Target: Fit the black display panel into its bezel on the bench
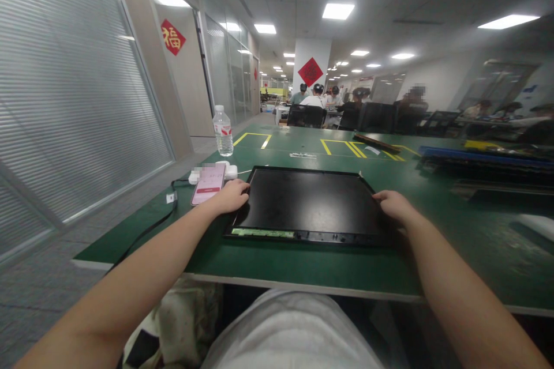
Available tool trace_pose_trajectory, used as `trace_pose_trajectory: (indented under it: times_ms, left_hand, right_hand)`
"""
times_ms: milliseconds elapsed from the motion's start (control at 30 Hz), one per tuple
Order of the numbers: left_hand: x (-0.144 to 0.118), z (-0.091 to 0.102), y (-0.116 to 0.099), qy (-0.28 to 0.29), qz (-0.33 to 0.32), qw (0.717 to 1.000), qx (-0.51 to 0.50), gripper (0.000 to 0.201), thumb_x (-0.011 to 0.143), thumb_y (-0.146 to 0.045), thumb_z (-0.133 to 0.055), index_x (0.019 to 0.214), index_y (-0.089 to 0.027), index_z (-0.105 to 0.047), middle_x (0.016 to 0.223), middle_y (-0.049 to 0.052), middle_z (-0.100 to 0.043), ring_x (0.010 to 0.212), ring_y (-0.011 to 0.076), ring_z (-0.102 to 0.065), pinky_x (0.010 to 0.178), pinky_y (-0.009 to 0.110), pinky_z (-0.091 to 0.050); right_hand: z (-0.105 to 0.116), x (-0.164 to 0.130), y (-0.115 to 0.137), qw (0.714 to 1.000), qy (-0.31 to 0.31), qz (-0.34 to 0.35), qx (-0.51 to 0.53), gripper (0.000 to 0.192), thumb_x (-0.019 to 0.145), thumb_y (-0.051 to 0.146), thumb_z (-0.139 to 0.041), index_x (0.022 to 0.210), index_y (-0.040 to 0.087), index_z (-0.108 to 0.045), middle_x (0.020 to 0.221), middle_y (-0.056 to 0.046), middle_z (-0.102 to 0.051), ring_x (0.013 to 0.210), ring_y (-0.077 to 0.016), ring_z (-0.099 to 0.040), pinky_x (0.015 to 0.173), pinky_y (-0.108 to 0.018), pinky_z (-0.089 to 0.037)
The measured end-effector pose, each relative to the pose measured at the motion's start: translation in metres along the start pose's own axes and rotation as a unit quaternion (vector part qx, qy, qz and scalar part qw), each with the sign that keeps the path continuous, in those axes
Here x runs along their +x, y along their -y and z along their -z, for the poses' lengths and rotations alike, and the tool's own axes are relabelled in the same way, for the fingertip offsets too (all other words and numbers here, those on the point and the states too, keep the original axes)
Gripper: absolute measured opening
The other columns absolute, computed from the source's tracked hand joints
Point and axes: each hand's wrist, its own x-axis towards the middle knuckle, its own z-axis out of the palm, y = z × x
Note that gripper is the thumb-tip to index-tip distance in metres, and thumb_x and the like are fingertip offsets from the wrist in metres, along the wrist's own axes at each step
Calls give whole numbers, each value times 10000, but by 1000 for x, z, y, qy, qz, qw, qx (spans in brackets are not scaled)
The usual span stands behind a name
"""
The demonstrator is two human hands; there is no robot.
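A black display panel [309, 204] is laid flat on the green table [303, 268], its long axis running left to right, the near edge (a strip of exposed board) turned toward the person; its left edge is gripped by the left hand [231, 196], its right edge by the right hand [396, 206], fingertips hidden; a pink phone [208, 184] and water bottle [223, 130] are placed just left; blurred co-workers are seated beyond.

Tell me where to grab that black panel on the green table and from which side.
Probably best by its two short side edges, one hand from each side: the black panel lies flat and wide, and the left hand and right hand already rest there.
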Motion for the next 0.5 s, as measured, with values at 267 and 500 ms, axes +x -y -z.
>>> trace_pose_trajectory:
  times_ms: [267,500]
  left_hand:
    - [-3,0,-3,-9,0,1000,-14,486,783,-142,-469,1213,-155,-695,1244,132,-695,1196,281,-622,1085,382,-442]
    - [-5,2,-2,-5,2,999,-46,475,753,-99,-457,1152,-155,-709,1242,135,-701,1186,289,-636,1061,384,-472]
  right_hand:
    - [2,-1,1,1000,-6,-9,2,473,673,77,-539,1055,205,-788,1076,-109,-751,1028,-269,-684,897,-331,-517]
    - [1,0,0,1000,2,-2,2,473,665,66,-532,1041,199,-785,1041,-103,-758,987,-260,-697,890,-331,-522]
